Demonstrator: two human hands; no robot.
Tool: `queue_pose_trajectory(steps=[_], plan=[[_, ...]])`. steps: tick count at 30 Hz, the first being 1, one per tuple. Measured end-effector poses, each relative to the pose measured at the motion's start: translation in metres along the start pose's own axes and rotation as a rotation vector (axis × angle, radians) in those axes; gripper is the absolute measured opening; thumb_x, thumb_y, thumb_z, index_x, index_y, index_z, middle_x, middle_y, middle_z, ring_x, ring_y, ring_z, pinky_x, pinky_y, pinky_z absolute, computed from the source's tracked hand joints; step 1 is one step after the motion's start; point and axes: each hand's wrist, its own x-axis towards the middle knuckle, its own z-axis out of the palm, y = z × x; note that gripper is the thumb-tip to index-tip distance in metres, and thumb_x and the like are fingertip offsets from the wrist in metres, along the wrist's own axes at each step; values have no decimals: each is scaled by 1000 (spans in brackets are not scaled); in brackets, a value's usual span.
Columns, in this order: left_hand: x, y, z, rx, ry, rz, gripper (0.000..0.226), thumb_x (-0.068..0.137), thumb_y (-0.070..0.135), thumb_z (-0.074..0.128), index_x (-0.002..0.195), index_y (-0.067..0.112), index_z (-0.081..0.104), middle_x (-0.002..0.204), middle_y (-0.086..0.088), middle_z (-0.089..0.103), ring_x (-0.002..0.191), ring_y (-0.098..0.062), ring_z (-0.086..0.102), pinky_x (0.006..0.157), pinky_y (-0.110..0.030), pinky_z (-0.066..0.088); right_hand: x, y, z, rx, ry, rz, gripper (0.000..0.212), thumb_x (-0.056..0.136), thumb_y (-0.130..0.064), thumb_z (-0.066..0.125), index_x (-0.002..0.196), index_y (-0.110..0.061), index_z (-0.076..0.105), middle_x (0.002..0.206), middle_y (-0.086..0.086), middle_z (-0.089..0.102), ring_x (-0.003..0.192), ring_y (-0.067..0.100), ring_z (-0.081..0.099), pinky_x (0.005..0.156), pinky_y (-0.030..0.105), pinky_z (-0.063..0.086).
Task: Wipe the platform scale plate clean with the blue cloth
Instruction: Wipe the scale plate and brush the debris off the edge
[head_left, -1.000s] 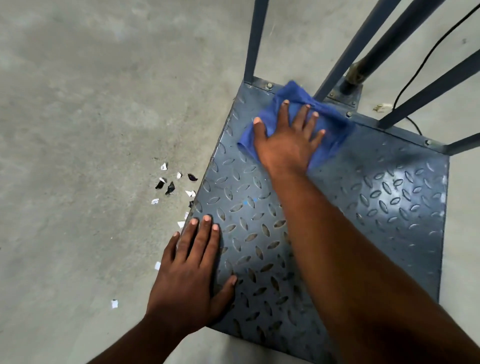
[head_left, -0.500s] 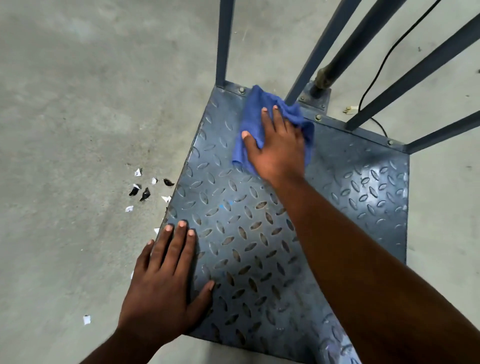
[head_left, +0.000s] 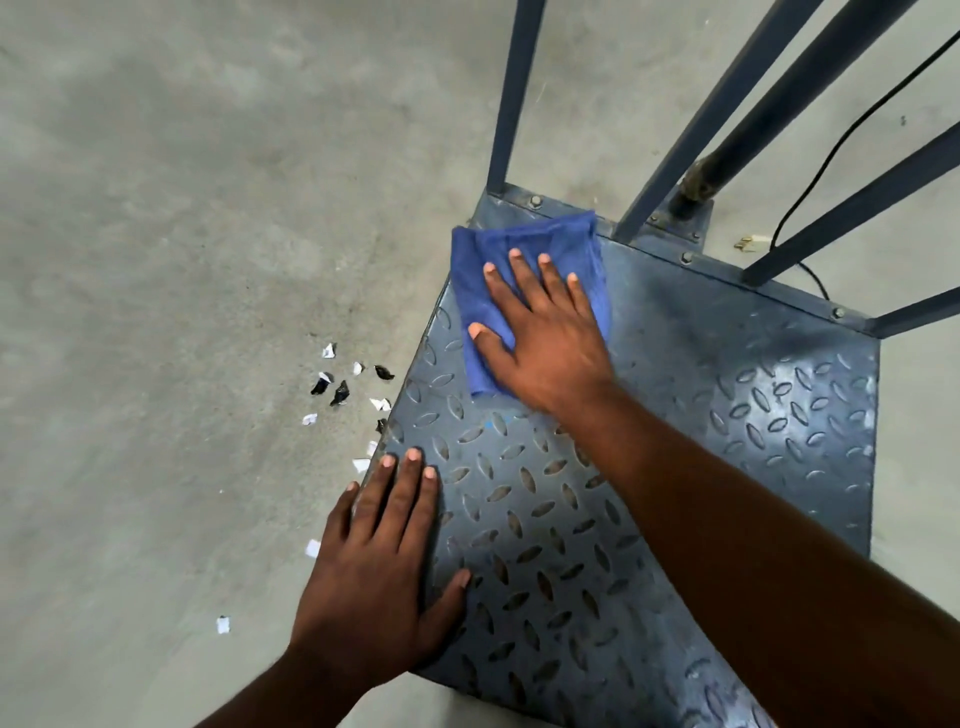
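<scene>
The right hand (head_left: 540, 332) lay flat, fingers spread, pressing the blue cloth (head_left: 524, 260) onto the checker-plate scale platform (head_left: 753, 415) at its far left corner, beside the frame post (head_left: 511, 98). The left hand (head_left: 379, 577) rested open on the platform's near left edge. Unwiped plate stretched rightward and nearer from the cloth.

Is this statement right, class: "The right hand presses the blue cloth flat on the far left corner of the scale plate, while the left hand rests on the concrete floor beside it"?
One detail is wrong. The left hand is not on the concrete floor; the head view shows it lying flat on the near left edge of the scale plate. The rest holds: the right hand presses the blue cloth flat on the far left corner.
</scene>
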Motion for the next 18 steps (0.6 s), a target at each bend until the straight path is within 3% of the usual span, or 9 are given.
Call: queue_pose_trajectory(steps=[3,8,12,16,18], plan=[[-1,0,1,3,-9,-3,96,96,74,46,166,10,34,177,-11,20,164,-34,20,124,-56,31,48,0,-1,21,-15,20,71,101,-64,31,162,-28,28,171,3,23,158,30,19,128,53,13],[-1,-2,2,13,4,-3,96,95,73,45,166,8,36,177,-12,23,164,-34,21,123,-55,34,47,-40,2,53,66,334,76,99,-63,26,163,-21,27,171,9,19,158,33,15,127,55,11],[-1,-2,4,-4,22,-7,95,94,72,48,165,9,38,176,-11,24,164,-33,22,121,-56,34,7,-50,3,36,13,161,81,99,-70,21,164,-22,22,172,11,14,159,32,10,128,54,10],[-2,0,4,9,26,-9,96,93,73,49,165,10,39,176,-11,25,163,-32,23,123,-54,29,47,-1,0,20,49,377,87,98,-70,22,164,-13,19,171,16,14,159,35,12,128,52,10],[-2,0,3,9,19,-5,97,93,74,50,164,10,39,176,-11,25,163,-32,23,123,-53,28,75,19,-2,6,14,322,90,98,-69,23,163,-7,18,169,18,19,158,36,14,129,49,10]])
